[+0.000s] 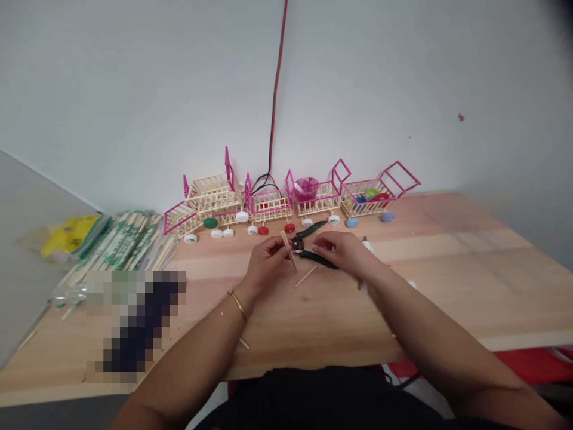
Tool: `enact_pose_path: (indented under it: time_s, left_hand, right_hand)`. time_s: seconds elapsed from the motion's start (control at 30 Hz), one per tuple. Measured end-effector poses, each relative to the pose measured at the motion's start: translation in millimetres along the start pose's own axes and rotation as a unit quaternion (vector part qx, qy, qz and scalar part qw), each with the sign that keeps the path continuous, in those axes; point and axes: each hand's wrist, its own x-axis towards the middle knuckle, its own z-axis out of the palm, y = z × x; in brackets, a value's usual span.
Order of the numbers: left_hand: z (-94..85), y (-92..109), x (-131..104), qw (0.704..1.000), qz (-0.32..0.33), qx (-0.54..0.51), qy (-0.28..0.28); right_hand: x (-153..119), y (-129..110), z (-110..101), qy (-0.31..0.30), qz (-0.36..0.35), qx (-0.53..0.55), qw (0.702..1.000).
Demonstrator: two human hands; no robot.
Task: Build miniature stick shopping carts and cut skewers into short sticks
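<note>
My left hand [268, 261] pinches a pair of thin wooden sticks [289, 251] upright between thumb and fingers. Just right of it lies a pair of cutting pliers [313, 257] with dark green handles spread apart, jaws pointing toward the left hand. My right hand [342, 249] is above the handles, its fingertips pressed together; what they hold, if anything, is too small to make out. A short stick piece [306, 276] rests on the wood below the pliers.
Small stick-built carts [268, 206] with magenta edges and bottle-cap wheels line the wall. Bagged sticks [120, 242] and a yellow package [74, 236] lie left, near a blurred dark object [141, 325]. A red-black cable [277, 77] hangs down the wall behind the wooden table [470, 269].
</note>
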Motion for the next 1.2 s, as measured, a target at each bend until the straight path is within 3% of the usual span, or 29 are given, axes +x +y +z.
enact_pose_path:
  time_s: [0.27, 0.5, 0.9, 1.13, 1.2]
  left_hand:
    - [1.6, -3, 0, 0.999, -0.028, -0.023, 0.000]
    - [-0.2, -3, 1, 0.995, -0.063, -0.078, 0.014]
    - [0.0, 3, -1, 0.988, -0.053, -0.141, 0.027]
    - [1.6, -6, 0, 0.988, -0.065, -0.139, 0.019]
    - [1.0, -7, 1, 0.987, -0.070, -0.140, 0.020]
  right_hand:
    - [-1, -6, 11, -0.072, -0.005, -0.041, 0.997]
    - [3, -8, 12, -0.074, -0.021, -0.080, 0.994]
    - [-5, -5, -29, -0.048, -0.010, -0.104, 0.993]
    - [-12, -20, -53, -0.022, -0.002, 0.031, 0.999]
    - [-14, -23, -63, -0.025, -0.017, 0.020, 0.999]
